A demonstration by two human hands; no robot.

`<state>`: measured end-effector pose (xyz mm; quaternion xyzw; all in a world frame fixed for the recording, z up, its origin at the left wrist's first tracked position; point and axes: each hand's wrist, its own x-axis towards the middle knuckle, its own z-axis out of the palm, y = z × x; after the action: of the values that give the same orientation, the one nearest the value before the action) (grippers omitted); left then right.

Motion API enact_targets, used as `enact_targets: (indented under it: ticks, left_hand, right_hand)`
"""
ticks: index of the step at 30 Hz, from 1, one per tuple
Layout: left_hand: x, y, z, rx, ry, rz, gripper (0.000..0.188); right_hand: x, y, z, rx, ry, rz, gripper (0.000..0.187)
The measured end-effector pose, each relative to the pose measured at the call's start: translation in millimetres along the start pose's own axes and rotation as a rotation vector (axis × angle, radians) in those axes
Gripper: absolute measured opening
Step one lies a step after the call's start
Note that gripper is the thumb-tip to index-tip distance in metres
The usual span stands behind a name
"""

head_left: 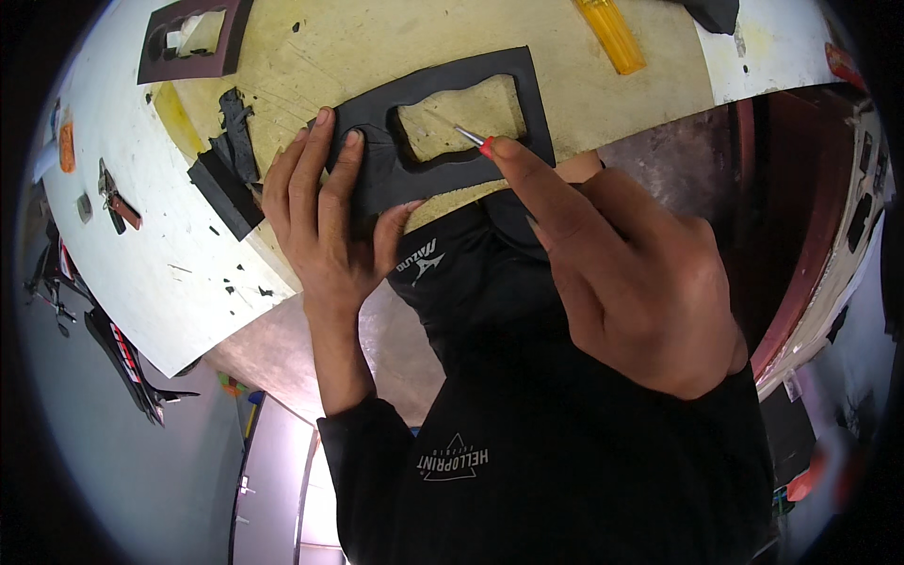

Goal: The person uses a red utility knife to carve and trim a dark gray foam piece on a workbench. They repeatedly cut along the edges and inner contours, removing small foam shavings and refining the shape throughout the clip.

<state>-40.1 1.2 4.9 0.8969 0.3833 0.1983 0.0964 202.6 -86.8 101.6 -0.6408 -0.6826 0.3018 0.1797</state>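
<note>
A black foam-like panel [450, 177] with a wavy-edged rectangular opening lies on the yellowish work surface. My left hand [325, 207] rests on its left end, fingers spread over the top and thumb by the near edge. Closed in a pinch, my right hand [640, 268] holds a slim pointed tool [473, 140] with a silver tip and a red collar. The tip is over the panel's opening, near its inner right part. Most of the tool's handle is hidden by the hand, and whether the tip touches anything cannot be made out.
Black offcuts [231, 155] lie left of my left hand. A dark frame piece [193, 40] sits at the far left, a yellow-handled tool [614, 38] at the far right. Pliers-like cutters [117, 200] lie on the white table [165, 282], whose edge curves at the left.
</note>
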Motion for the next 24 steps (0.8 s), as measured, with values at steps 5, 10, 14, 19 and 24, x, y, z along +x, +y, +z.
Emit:
enact_targets:
  ticks: [5,10,14,19,24]
  left_hand:
    - [-1.3,-3.2,3.7,-0.072,0.002,-0.003,0.062]
    - [-0.5,-4.6,4.2,-0.055,-0.005,0.018,0.06]
    - [0.5,-4.0,3.4,-0.069,0.0,0.023,0.06]
    - [1.6,-1.4,2.6,-0.087,0.0,0.013,0.059]
    - [2.8,-1.2,0.4,-0.134,-0.02,-0.023,0.057]
  right_hand:
    - [-0.3,15.1,8.3,0.196,0.016,0.03,0.053]
    - [0.2,22.7,21.4,0.308,0.09,-0.005,0.051]
    - [0.8,22.7,27.8,0.269,0.077,-0.075,0.047]
    - [-2.2,23.2,46.3,0.163,0.136,-0.134,0.047]
    - [-3.2,31.7,35.4,0.373,0.028,-0.106,0.05]
